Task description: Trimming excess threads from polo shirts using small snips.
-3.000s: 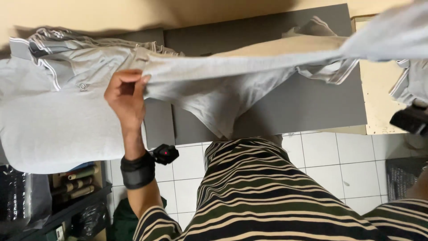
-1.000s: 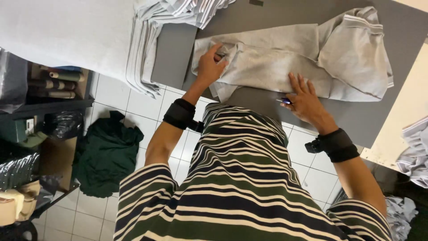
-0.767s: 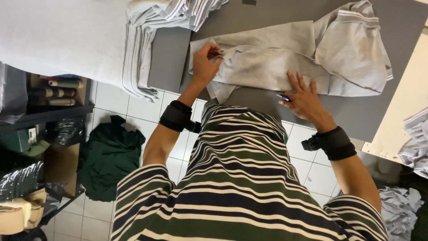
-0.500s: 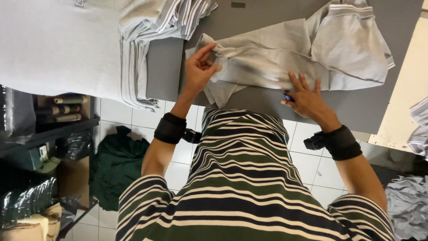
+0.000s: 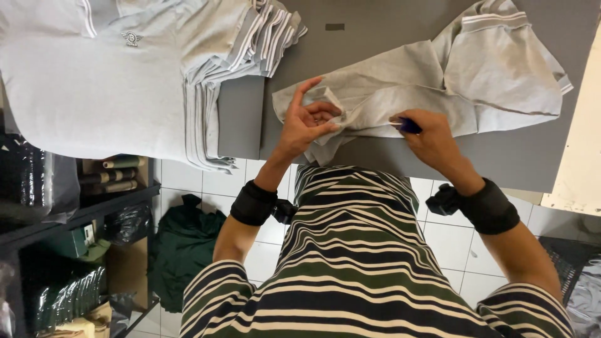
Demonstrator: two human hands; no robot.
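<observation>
A light grey shirt [image 5: 476, 75] with white-striped cuffs lies crumpled on the grey table [image 5: 388, 25]. My left hand [image 5: 308, 119] pinches a fold of its near edge between thumb and fingers, palm turned up. My right hand [image 5: 424, 134] rests on the shirt's lower edge just to the right and grips a small dark blue tool [image 5: 410, 126], of which only the end shows. Both wrists wear black bands.
A stack of folded grey shirts [image 5: 125, 81] with striped trim fills the table's left side and hangs over its edge. Below it stands a dark shelf [image 5: 75, 213] with boxes and bags. A dark green garment [image 5: 181, 250] lies on the white tiled floor.
The shirt went from held stretched in the air to lying on the table. My left hand lifted a fold of its edge. My right hand closed from flat onto the small tool.
</observation>
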